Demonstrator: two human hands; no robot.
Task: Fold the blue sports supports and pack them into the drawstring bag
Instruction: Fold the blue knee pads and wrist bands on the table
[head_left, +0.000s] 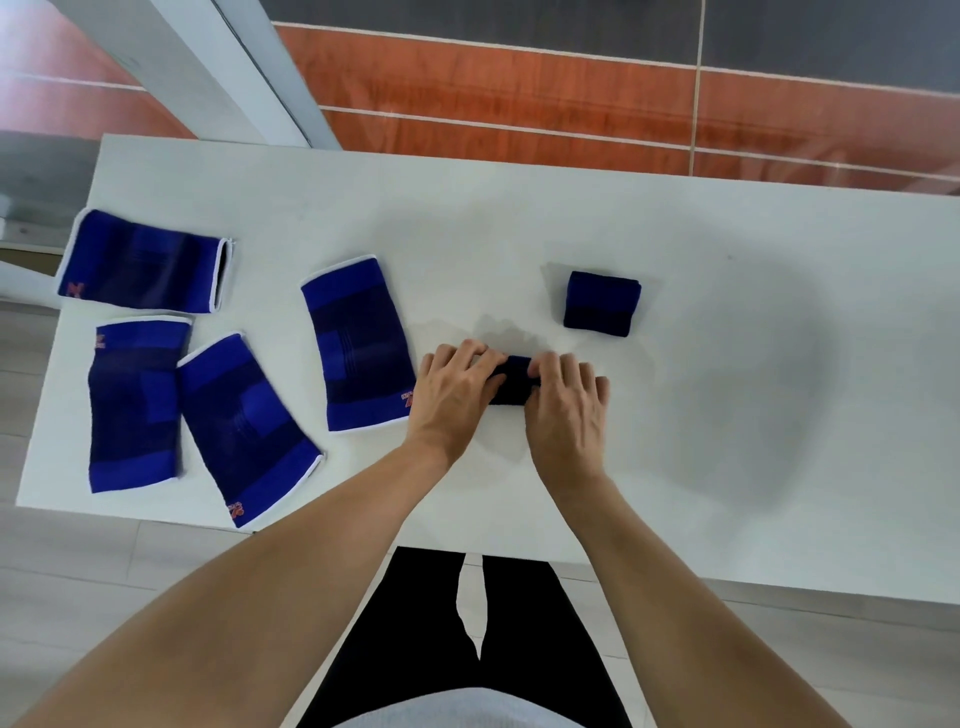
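So both hands are down on one support (511, 380) mid-table, working it into a tight little bundle; the left hand (453, 392) has its fingers curled over the left end, the right hand (566, 402) has fingers curled over the right end, so both are holding it and only a dark strip of it shows between them; taking that bundle as the landmark: a finished folded support (601, 300) sits up and to the right of it, well apart; an unfolded support (358, 343) lies flat just left of it, almost touching the left hand; three more flat ones lie further left, one (247, 428) overhanging the near table edge, one (136, 405) beside that, one (145, 262) toward the far left corner of the white table (727, 415); no drawstring bag anywhere in view

Handling guess: these look like knit elastic sleeves, light, soft and stretchy, nothing fragile, not slippery; my worry is springback, the fold probably wants to pop open if you let go, so I'd pinch across the folded edges at both ends rather than the middle; flat ones are easiest grabbed by the white-trimmed cuff

Writing: there's a small orange logo near the cuff on several of them, too blurry to read, can't make out a brand
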